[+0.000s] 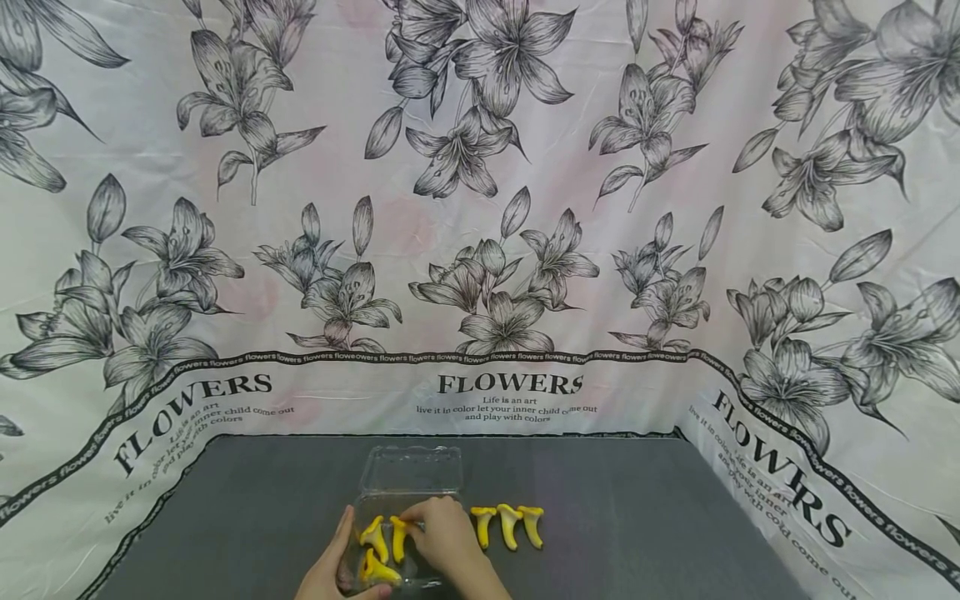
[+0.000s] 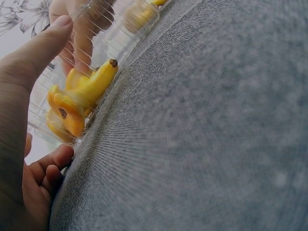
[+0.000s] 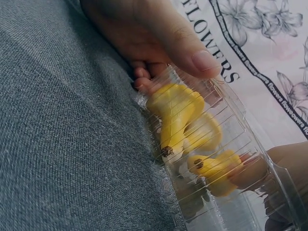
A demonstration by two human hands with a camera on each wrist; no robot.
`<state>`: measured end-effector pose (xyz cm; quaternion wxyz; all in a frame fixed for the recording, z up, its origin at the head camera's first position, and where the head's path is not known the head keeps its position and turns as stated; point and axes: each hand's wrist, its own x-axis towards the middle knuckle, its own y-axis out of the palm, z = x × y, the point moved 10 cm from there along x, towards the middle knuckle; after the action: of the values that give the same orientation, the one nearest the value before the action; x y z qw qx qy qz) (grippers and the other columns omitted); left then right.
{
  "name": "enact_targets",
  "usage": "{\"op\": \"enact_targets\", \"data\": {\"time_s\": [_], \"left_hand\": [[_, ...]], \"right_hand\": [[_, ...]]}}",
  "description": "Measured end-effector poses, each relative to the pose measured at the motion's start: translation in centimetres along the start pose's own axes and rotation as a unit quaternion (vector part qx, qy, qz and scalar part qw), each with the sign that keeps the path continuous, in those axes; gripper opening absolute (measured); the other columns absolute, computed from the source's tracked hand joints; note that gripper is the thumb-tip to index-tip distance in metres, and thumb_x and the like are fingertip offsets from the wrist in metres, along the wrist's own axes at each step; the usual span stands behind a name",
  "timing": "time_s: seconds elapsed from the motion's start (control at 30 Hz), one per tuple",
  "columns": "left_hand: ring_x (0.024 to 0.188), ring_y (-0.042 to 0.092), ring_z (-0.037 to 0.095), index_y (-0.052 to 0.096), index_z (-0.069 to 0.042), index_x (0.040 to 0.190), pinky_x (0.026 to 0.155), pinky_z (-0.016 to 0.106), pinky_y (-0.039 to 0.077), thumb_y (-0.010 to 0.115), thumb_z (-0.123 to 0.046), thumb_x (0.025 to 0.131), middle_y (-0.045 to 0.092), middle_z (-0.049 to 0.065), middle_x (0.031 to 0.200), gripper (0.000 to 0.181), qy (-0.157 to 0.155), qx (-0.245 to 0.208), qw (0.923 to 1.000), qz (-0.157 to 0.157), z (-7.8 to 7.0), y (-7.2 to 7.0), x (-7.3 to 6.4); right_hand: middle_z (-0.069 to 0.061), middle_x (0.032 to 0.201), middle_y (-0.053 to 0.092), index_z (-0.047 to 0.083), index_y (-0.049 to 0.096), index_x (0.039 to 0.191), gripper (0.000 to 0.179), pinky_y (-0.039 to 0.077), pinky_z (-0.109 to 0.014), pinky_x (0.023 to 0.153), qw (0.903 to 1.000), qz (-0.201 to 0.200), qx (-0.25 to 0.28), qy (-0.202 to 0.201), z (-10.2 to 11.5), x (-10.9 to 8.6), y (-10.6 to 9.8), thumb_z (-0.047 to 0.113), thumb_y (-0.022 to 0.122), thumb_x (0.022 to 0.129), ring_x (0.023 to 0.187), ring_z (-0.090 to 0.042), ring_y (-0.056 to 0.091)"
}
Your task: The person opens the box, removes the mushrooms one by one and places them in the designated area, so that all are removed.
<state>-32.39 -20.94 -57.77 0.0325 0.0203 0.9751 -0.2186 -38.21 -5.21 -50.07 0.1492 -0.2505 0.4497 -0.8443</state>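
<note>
A large white cloth printed with grey lilies and the word FLOWERS hangs behind and on both sides of a grey mat, which covers the worktop.

Near the front edge of the mat, a little left of its middle, stands a clear plastic box with its lid open toward the back. Three yellow mushrooms lie inside the box; one of them is near the left wall.

The left hand rests against the left side of the box with the fingers rather straight, the thumb up along the wall; it steadies the box and does not grip it. The right hand reaches over the box from the right and pinches one mushroom at its cap, inside the box. This hand covers part of the box, and the ribbed wall blurs the mushrooms in the wrist views.

Just right of the box, three more mushrooms lie in a short row on the mat, close together, caps toward the back.
</note>
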Motion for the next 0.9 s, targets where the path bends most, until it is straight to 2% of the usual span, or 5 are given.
{"op": "enact_targets", "data": {"time_s": [0.1, 0.23, 0.47, 0.8, 0.9], "left_hand": [[0.100, 0.067, 0.044, 0.010, -0.003, 0.171, 0.081, 0.047, 0.057, 0.087, -0.040, 0.087, 0.010, 0.031, 0.173, 0.119, 0.007, 0.021, 0.9998, -0.005, -0.2, -0.2, 0.1], [0.141, 0.039, 0.065, 0.012, -0.001, 0.170, 0.097, 0.073, 0.046, 0.086, -0.043, 0.087, 0.012, 0.030, 0.173, 0.118, 0.017, 0.041, 0.9989, -0.012, -0.3, -0.4, 0.2], [0.064, 0.056, 0.033, 0.005, -0.001, 0.170, 0.060, 0.034, 0.050, 0.088, -0.035, 0.088, 0.005, 0.035, 0.172, 0.121, 0.015, -0.005, 0.9997, 0.016, 0.0, 0.1, 0.3], [0.052, 0.045, 0.014, 0.008, 0.001, 0.169, 0.054, 0.026, 0.045, 0.090, -0.031, 0.086, 0.006, 0.036, 0.171, 0.122, 0.022, -0.017, 0.9996, 0.003, -0.3, 0.2, 0.0], [0.058, 0.053, 0.022, 0.008, 0.001, 0.169, 0.056, 0.027, 0.046, 0.090, -0.033, 0.085, 0.006, 0.036, 0.170, 0.122, 0.019, -0.010, 0.9998, 0.002, -0.3, 0.0, 0.1]], "right_hand": [[0.005, 0.094, 0.083, 0.017, 0.088, 0.099, 0.011, 0.058, -0.025, 0.068, 0.9999, -0.008, 0.006, -0.009, 0.2, 0.0, -0.2, 0.010, 0.083, 0.091, 0.078, -0.007, 0.075], [0.005, 0.095, 0.083, 0.017, 0.087, 0.102, 0.013, 0.054, -0.020, 0.064, 0.9994, -0.017, 0.028, -0.013, 0.2, 0.0, -0.4, 0.010, 0.082, 0.092, 0.075, -0.004, 0.073], [0.004, 0.102, 0.083, 0.018, 0.087, 0.107, 0.015, 0.057, -0.024, 0.068, 0.9917, -0.065, 0.111, -0.004, -0.5, -0.5, -1.8, 0.012, 0.082, 0.094, 0.081, -0.006, 0.074], [0.006, 0.104, 0.082, 0.020, 0.086, 0.111, 0.018, 0.057, -0.022, 0.072, 0.9839, -0.101, 0.148, -0.008, -1.1, -1.7, -3.8, 0.016, 0.082, 0.095, 0.091, -0.004, 0.075], [0.005, 0.105, 0.082, 0.019, 0.086, 0.112, 0.018, 0.052, -0.019, 0.059, 0.9812, -0.107, 0.161, 0.005, -1.8, -2.1, -4.4, 0.015, 0.081, 0.095, 0.062, 0.003, 0.063]]}}
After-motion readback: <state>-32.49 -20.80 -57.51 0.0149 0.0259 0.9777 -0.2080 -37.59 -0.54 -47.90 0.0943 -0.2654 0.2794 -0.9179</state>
